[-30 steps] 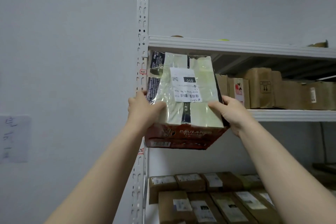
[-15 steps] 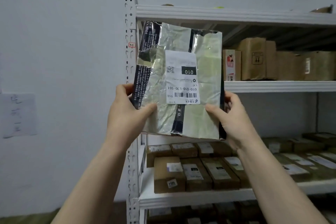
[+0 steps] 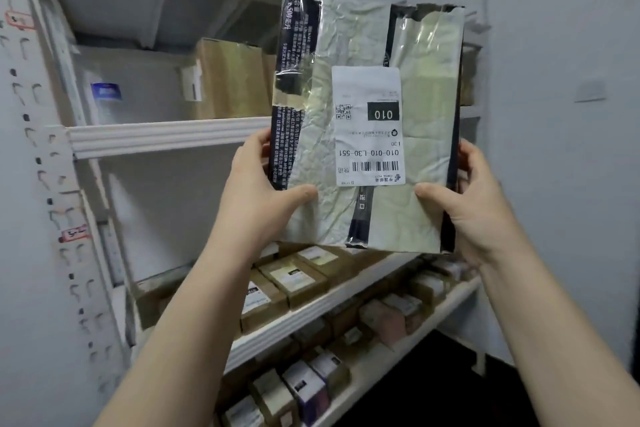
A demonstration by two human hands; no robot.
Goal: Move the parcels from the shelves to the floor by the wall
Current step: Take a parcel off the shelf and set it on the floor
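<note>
Parcel [image 3: 367,121] is upright in mid-air, clear of the shelves [image 3: 156,135]. Left grip [image 3: 256,198] and right grip [image 3: 474,204] each clasp a lower side edge, thumbs on the front. I read it as a stiff box, possibly heavy. The film looks slick, so I'd get fingers under the bottom.

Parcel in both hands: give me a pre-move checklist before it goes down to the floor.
1. Grip of left hand: thumb on the front, fingers round the lower left edge of the parcel. Ok.
2. Grip of right hand: matching hold at the lower right edge. Ok.
3. Parcel off the shelves: held in the air in front of the shelving, resting on nothing. Ok.
4. Wrap intact: film crinkled, top edge looks ragged. Cannot tell.
5. Readable label: faces the camera, upside down. Ok.
6. Drop spot: not in view. Cannot tell.
</note>
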